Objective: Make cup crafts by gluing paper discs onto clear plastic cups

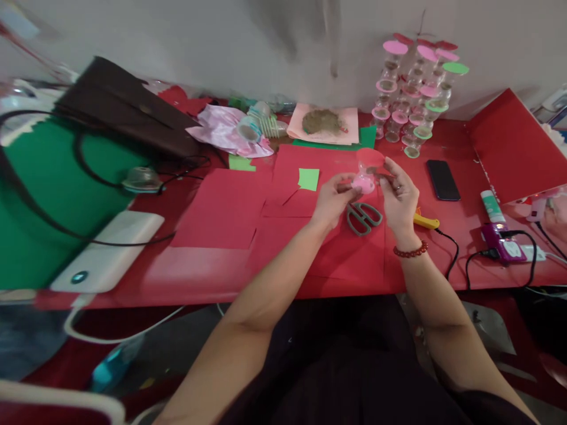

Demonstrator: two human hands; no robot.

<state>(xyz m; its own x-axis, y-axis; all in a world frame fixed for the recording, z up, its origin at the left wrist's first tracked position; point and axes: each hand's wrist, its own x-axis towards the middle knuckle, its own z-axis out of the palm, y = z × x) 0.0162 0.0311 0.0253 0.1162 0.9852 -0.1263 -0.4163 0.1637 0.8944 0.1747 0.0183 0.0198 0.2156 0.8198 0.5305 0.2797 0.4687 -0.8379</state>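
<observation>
Between both hands is a small hourglass made of clear plastic, with a red paper disc at one end and a pink one at the other (pixel 365 171). My left hand (pixel 331 200) pinches it near the pink end. On the other side, the fingers of my right hand (pixel 399 193) close around its clear middle, partly hiding it. Grey-handled scissors (pixel 364 219) lie on red paper sheets (pixel 319 245) just below the hands. Right of them is a yellow tool (pixel 426 221) with a black cord.
Stacked hourglasses (pixel 411 100) stand at the back right. A phone (pixel 443 180), a glue stick (pixel 492 206) and a purple power adapter (pixel 504 242) lie to the right. Leftward are a dark bag (pixel 128 109) and a white box-like device (pixel 110 251). Pink paper (pixel 297 127) bears brown grains.
</observation>
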